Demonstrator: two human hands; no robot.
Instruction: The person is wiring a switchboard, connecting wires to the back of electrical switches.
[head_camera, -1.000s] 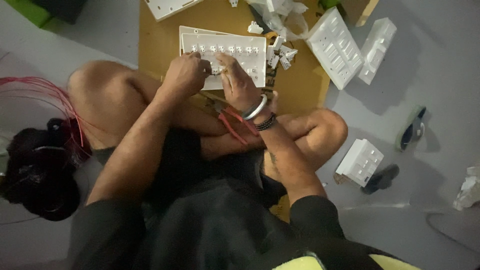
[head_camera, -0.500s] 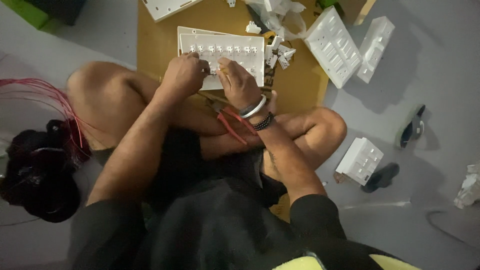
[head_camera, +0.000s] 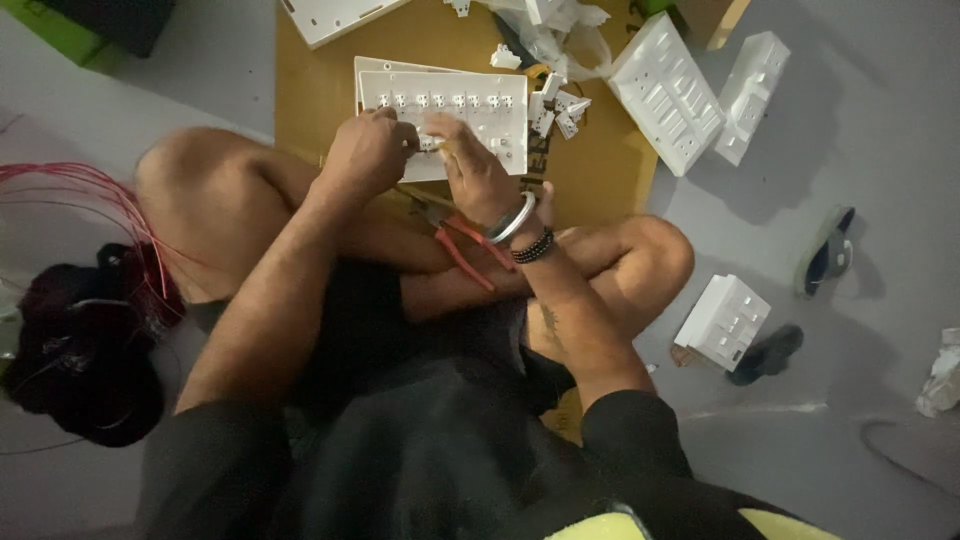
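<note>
Head view: switch plate (head_camera: 470, 110) under hands (head_camera: 420, 155).

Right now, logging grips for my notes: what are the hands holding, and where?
Both the left hand and right hand pinch a small white part against the white switch plate, at its lower edge; exact grip unclear.

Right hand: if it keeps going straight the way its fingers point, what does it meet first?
The right hand points up-frame across the white switch plate; past its far edge, probably bare brown cardboard. Depth is unclear.
</note>
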